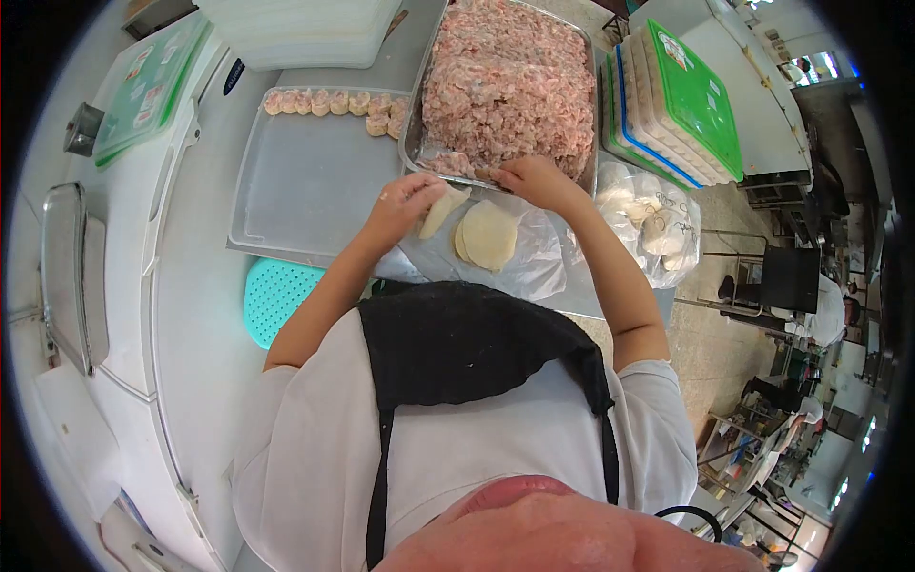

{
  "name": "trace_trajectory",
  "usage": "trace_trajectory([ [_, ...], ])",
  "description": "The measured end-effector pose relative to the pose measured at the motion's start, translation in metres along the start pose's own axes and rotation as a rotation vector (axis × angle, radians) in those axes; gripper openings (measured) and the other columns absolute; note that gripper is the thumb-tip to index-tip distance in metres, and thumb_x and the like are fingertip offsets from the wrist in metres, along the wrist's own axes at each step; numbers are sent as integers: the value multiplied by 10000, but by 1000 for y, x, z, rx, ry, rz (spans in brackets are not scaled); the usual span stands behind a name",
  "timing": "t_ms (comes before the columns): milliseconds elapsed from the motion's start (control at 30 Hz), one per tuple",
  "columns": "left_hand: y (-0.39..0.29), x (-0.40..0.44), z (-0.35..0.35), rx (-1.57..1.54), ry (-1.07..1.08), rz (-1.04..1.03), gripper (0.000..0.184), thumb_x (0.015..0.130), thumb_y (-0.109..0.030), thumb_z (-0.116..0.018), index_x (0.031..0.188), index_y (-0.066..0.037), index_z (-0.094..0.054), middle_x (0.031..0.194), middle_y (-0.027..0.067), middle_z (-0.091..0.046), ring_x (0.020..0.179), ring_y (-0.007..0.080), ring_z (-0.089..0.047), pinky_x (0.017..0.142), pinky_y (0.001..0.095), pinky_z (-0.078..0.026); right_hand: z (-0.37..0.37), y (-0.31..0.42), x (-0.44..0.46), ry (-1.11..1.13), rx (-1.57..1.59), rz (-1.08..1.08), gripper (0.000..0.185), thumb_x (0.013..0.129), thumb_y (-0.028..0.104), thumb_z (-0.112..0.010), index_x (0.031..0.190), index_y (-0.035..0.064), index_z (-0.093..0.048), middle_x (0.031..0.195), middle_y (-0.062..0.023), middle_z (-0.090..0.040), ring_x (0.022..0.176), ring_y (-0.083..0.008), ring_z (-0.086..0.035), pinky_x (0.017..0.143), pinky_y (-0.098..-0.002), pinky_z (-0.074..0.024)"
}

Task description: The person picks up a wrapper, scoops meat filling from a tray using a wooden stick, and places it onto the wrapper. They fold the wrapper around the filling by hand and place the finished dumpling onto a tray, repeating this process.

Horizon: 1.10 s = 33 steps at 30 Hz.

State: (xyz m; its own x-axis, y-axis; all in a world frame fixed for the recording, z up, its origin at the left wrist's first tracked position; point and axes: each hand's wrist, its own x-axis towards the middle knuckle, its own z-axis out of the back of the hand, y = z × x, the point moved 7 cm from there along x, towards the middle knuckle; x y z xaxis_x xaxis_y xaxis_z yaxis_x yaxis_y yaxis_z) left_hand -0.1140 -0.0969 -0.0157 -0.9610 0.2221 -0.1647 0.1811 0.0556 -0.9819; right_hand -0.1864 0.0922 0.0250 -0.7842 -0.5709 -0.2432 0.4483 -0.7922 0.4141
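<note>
My left hand [402,206] is closed on a thin, pale dough wrapper [440,212], which hangs from the fingers. Beside it, a small stack of round wrappers [488,235] lies on a clear plastic sheet [541,255]. At the near rim of a metal tray, my right hand [534,182] pinches a small brown stick-like tool [483,175], mostly hidden by the fingers. Pinkish minced meat filling [510,95] is heaped in the metal tray [408,143]. Left of it, several filled dumplings [319,102] stand in rows along the far edge of a grey plastic tray [315,186].
Plastic bags of round, pale pieces [653,224] lie at the right. Stacked boxes with a green lid [701,100] stand behind them. Translucent containers [295,33] are at the back left, and a turquoise perforated basket [276,300] sits by my left forearm.
</note>
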Motion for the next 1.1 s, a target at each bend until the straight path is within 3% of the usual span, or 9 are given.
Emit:
trace_trajectory([
  [100,7,-1,-2,-744,-8,255,207,900,-193,-617,1027,-30,-622,921,34,-650,895,134,-619,769,285,-495,0,2,11,13,55,26,339,918,319,-498,851,38,-674,805,-201,-649,801,-378,-631,718,-481,-482],
  [267,6,5,-20,-276,221,147,232,942,-194,-544,1084,-14,-573,1005,54,-628,917,135,-606,821,283,-484,-13,15,12,-9,-255,-30,318,926,304,-495,916,40,-674,815,-207,-649,792,-401,-616,705,-466,-475],
  [367,17,15,-17,-30,205,80,255,939,-193,-550,1123,-16,-544,1036,68,-627,943,152,-620,838,292,-500,-11,1,5,-71,95,90,350,935,315,-505,911,9,-672,746,-195,-640,695,-340,-627,654,-423,-476],
  [433,13,20,-17,-105,193,80,288,936,-192,-559,1162,-17,-519,1076,75,-625,957,163,-630,845,299,-512,2,2,-9,-68,445,-13,367,957,359,-512,900,39,-682,595,-28,-524,535,-142,-509,507,-301,-401],
  [533,-8,19,-27,-725,233,236,279,947,-195,-521,1163,-18,-528,1042,108,-632,1012,212,-620,915,338,-482,16,2,-28,-144,838,-107,393,969,382,-502,852,42,-662,593,41,-426,528,-41,-382,463,-213,-292],
  [633,-30,23,-33,-494,233,118,349,967,-245,-461,1198,14,-504,1110,131,-614,1070,261,-598,973,395,-451,21,-1,-46,-329,1037,-170,354,973,361,-500,902,57,-669,597,48,-423,521,-38,-358,457,-198,-257],
  [767,-47,43,-43,-936,161,127,437,985,-298,-413,1281,22,-449,1255,162,-532,1195,294,-506,1025,445,-401,20,9,-60,-394,1142,-176,311,967,312,-524,1035,57,-688,626,64,-428,537,-30,-340,468,-198,-268],
  [967,-80,60,-48,-1153,93,128,623,971,-468,-375,1311,54,-383,1288,190,-484,1228,328,-460,1074,504,-323,15,17,-78,-749,554,-90,320,953,291,-537,1073,27,-671,651,-68,-564,631,-161,-583,539,-314,-433],
  [1100,-35,87,-39,-1150,-3,151,734,930,-557,-409,1316,67,-372,1263,211,-486,1233,341,-446,1087,546,-280,46,47,-104,-471,-118,-212,261,915,238,-576,1089,48,-619,893,-159,-647,783,-321,-626,680,-417,-503],
])
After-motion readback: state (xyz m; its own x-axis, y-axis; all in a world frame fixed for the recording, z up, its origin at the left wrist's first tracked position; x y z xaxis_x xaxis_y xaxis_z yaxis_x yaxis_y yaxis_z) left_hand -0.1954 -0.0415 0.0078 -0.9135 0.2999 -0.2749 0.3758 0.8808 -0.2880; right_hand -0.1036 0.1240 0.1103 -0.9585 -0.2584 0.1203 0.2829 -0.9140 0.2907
